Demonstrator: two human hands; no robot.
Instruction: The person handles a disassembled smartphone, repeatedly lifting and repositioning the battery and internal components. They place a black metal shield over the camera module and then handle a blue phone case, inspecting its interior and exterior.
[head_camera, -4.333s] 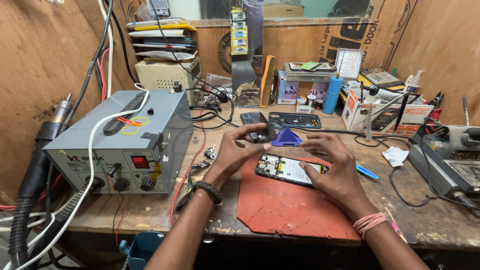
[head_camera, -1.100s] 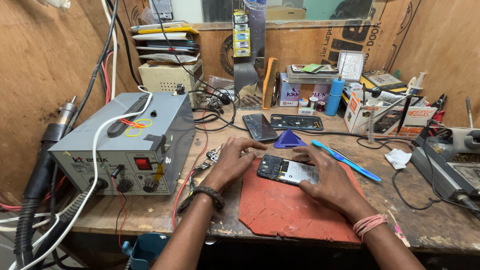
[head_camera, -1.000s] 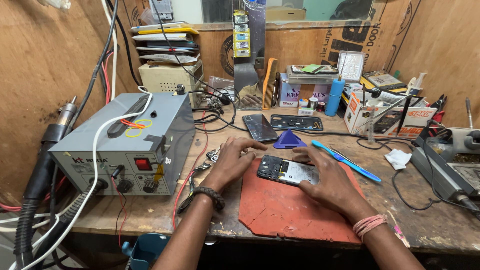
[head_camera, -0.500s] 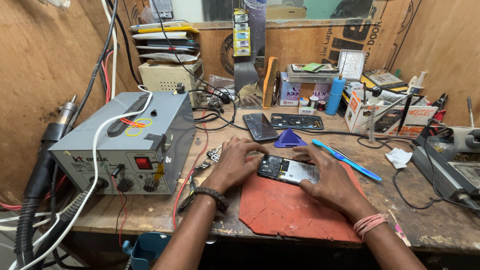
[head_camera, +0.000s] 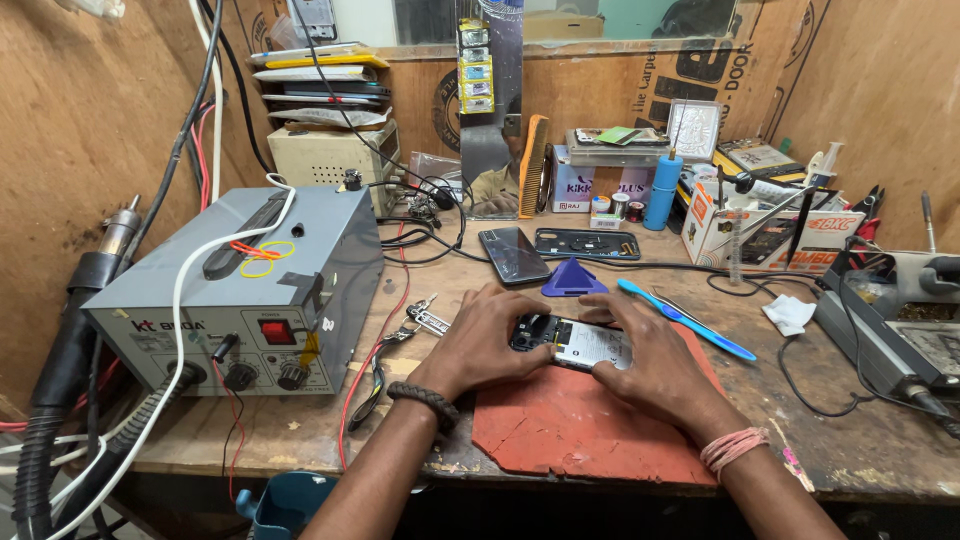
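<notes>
An opened phone (head_camera: 578, 342) with its inner parts showing lies on a red work mat (head_camera: 590, 430) on the wooden bench. My left hand (head_camera: 478, 340) grips its left end, thumb and fingers curled round the edge. On the phone's right end rests my right hand (head_camera: 643, 358), with fingers pressing down on the top. A dark braided band circles my left wrist and pink bands my right. Part of the phone is hidden under my fingers.
A grey hot-air station (head_camera: 235, 290) stands at the left with hose and cables. Behind the phone lie a blue triangular pick (head_camera: 573, 278), a blue toothbrush (head_camera: 685, 320), a dark phone (head_camera: 513, 255), a phone back cover (head_camera: 587, 243). Pliers (head_camera: 375, 375) and boxes crowd the bench.
Both hands have stayed on the opened phone, which has been lowered flat onto the mat. The blue toothbrush now lies further up, right of the pick.
</notes>
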